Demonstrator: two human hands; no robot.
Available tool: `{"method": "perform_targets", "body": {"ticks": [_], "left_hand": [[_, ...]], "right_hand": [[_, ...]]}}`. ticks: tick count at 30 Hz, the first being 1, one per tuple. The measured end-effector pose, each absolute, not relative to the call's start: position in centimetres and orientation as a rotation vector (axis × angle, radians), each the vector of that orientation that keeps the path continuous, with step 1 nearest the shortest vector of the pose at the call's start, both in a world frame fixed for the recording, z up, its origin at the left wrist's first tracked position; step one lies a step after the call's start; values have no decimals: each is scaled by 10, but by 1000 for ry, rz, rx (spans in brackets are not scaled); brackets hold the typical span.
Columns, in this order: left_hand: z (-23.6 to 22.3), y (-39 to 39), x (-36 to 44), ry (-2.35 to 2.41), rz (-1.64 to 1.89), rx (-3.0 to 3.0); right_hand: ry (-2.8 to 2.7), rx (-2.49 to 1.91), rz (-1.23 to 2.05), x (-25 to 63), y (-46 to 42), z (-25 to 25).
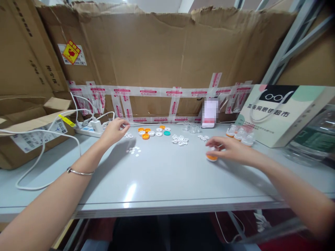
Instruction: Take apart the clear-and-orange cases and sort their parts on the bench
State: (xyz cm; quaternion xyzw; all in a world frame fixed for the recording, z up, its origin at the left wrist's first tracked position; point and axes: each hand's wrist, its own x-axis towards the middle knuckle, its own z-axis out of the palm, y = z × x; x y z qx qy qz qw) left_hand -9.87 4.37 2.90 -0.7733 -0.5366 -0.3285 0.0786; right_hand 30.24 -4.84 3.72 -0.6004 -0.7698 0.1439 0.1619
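Observation:
My left hand hovers at the back left of the table, fingers bent with a small gap between thumb and forefinger, and nothing visible in it. Just right of its fingertips lie small white pieces. Flat white discs are scattered nearer to me. My right hand grips a small round piece with an orange and white base at the table surface; its upper part is mostly hidden by the fingers. Similar clear-topped assembled pieces stand behind that hand. Orange, white and teal round caps sit at the back middle.
White lattice-like parts and clear cups lie toward the back. A phone leans on the large carton. At right are a paper bag and plastic bottle; a power strip and cables stand left.

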Motion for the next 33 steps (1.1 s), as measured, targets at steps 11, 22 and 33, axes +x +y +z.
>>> {"method": "perform_targets", "body": {"ticks": [11, 22, 33], "left_hand": [[25, 3, -40, -1137, -867, -3050], [-1, -11, 0, -1508, -902, -3215], [-8, -19, 13, -1557, -1040, -3139]], "right_hand": [[-2167, -1066, 604, 177, -13, 4], [-2013, -1042, 716, 172, -14, -3], [-2058, -1164, 530, 167, -24, -1]]}}
